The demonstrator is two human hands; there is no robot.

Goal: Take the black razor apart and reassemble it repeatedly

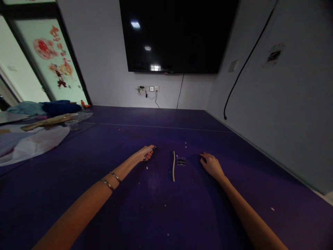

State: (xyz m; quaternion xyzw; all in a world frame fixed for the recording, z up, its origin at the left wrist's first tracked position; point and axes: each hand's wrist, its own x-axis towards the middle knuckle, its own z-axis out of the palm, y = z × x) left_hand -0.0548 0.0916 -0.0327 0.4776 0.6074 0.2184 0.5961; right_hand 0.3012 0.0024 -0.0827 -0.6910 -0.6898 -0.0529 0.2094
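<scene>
Where the purple surface runs between the two forearms, an off-white cord lies lengthwise, its far end dark; just right of it, one small transparent case with dark contents, too small to identify.

Left hand: clenched around a slim hand tool, dark tip projecting past the thumb side, left of the cord and apart from it; exact type of tool cannot be told. Two bracelets on this forearm.

Right hand: released, palm down at the surface, fingers loosely bent, right of the case and apart from it.

Surroundings: one black wall-mounted television, screen reflecting lights; below it, wall sockets with plugs and thin dark leads. Right wall: one thick black cable, hanging. Far left: a glazed door with red decorations; before it, dark blue cloth, pale teal cloth and translucent plastic sheeting. Small white scraps dot the surface.
</scene>
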